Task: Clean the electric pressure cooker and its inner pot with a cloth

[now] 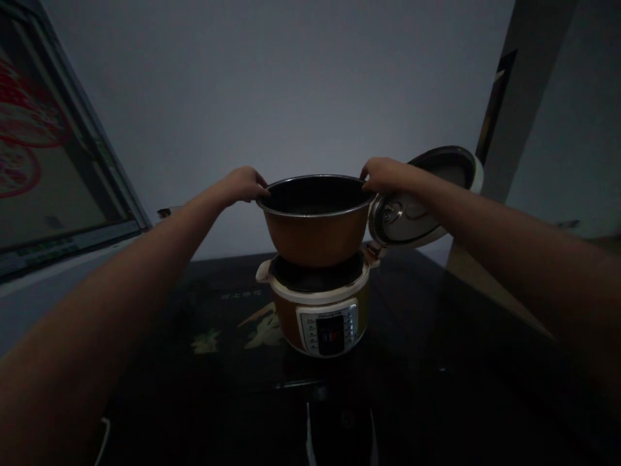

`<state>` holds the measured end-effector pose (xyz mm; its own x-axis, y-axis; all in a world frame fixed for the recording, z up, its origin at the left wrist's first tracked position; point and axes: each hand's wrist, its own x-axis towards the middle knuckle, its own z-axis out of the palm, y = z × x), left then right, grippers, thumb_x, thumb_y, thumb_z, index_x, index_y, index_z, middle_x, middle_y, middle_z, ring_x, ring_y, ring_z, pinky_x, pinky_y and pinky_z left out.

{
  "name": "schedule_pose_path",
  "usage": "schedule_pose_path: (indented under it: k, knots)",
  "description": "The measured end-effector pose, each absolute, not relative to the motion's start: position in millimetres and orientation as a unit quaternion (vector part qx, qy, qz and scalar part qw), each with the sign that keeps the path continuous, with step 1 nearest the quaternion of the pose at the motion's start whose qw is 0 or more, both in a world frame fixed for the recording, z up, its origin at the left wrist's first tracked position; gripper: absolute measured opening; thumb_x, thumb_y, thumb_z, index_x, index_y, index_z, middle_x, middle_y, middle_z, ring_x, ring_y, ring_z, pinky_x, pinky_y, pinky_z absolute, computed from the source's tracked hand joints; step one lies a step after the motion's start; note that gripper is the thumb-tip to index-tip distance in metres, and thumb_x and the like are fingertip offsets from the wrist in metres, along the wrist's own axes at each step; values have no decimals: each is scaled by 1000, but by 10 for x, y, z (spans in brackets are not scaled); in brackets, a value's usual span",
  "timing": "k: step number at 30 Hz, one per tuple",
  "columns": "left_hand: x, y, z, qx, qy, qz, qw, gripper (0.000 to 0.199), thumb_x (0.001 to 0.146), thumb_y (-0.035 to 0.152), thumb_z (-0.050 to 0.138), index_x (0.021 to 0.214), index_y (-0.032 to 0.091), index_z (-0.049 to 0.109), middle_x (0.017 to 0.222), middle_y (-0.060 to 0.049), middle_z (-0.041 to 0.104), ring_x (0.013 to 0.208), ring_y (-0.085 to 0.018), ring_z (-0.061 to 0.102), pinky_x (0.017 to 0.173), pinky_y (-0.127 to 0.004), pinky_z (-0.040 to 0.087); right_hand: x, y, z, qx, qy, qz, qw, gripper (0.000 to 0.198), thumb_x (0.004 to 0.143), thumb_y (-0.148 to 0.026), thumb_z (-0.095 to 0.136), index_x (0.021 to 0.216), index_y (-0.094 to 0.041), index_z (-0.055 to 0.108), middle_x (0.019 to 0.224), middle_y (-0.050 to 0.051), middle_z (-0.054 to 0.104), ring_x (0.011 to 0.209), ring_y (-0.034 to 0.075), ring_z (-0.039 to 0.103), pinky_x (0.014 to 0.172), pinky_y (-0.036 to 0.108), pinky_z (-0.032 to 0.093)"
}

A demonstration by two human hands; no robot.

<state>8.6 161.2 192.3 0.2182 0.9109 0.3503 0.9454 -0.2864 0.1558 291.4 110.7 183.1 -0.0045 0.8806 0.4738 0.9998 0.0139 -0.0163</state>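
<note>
My left hand (245, 184) and my right hand (383, 175) pinch opposite sides of the rim of an inner pot (317, 236). The pot is golden brown outside, dark inside, and level. It hangs directly above an electric pressure cooker (286, 317), its base at or just over the cooker's opening; whether they touch I cannot tell. On the cooker's front is a control panel (309, 333) with a lit red display. Its hinged lid (412, 220) stands open to the right, partly behind my right forearm. The pot's bottom inside is too dark to make out.
The cooker stands on a glossy black table (218, 401) with a pale leaf pattern (264, 330). A pale wall (310, 84) rises close behind it. A window (63, 162) with red decorations is at the left. A dark object with light edges (339, 433) lies at the front.
</note>
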Motion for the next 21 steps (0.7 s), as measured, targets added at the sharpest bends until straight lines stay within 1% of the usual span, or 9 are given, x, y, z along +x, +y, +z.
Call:
schedule_pose_path:
  k: [4, 7, 9, 12, 16, 18, 20, 21]
  knots:
    - [17, 1366, 2014, -774, -578, -254, 44, 39, 86, 23, 67, 119, 2, 70, 92, -13, 72, 85, -20, 69, 81, -33, 54, 2872, 945, 1968, -703, -678, -136, 166, 27, 86, -11, 67, 111, -2, 72, 84, 12, 73, 88, 26, 73, 78, 37, 58]
    - [-95, 1158, 2052, -776, -567, -268, 58, 41, 88, 23, 66, 121, -2, 68, 92, -14, 72, 89, -20, 68, 84, -38, 52, 2815, 769, 1980, -699, -680, -114, 189, 31, 90, -12, 63, 118, -2, 68, 87, 11, 73, 88, 25, 74, 78, 35, 57]
    - [-201, 1022, 2082, -770, -570, -281, 64, 44, 87, 25, 68, 122, 0, 67, 92, -12, 72, 93, -22, 69, 84, -40, 51, 2761, 630, 1965, -688, -688, -92, 211, 31, 91, -14, 60, 118, -1, 68, 89, 11, 73, 89, 23, 74, 78, 33, 55]
    - [-373, 793, 2131, -761, -575, -295, 59, 47, 85, 26, 67, 125, 1, 65, 85, -4, 69, 99, -26, 69, 83, -40, 47, 2652, 417, 1944, -664, -706, -62, 236, 32, 93, -19, 57, 116, 0, 67, 85, 10, 73, 86, 22, 73, 75, 31, 52]
    - [-605, 397, 2175, -746, -595, -291, 66, 43, 86, 24, 64, 124, 4, 67, 79, 1, 66, 103, -30, 67, 83, -39, 45, 2470, 179, 1930, -627, -728, -31, 275, 33, 93, -21, 54, 116, -1, 67, 83, 7, 71, 82, 20, 72, 73, 31, 49]
    - [-778, 229, 2189, -735, -611, -284, 80, 42, 84, 25, 65, 122, 9, 69, 77, 4, 66, 102, -30, 68, 86, -41, 46, 2364, 98, 1910, -607, -737, -18, 296, 31, 92, -20, 58, 117, -4, 67, 85, 7, 71, 82, 20, 72, 74, 33, 50]
    - [-1026, 134, 2190, -734, -617, -266, 102, 44, 83, 34, 66, 121, 13, 70, 76, 7, 66, 98, -27, 70, 88, -44, 46, 2244, 40, 1866, -589, -747, -1, 307, 29, 92, -19, 58, 117, -6, 66, 84, 7, 70, 84, 20, 72, 77, 35, 51]
    - [-1171, 111, 2179, -743, -612, -251, 104, 47, 82, 39, 64, 121, 14, 70, 78, 8, 66, 97, -26, 70, 89, -44, 45, 2179, 15, 1832, -581, -753, 9, 309, 28, 93, -19, 58, 117, -6, 66, 83, 7, 70, 85, 20, 72, 78, 36, 52]
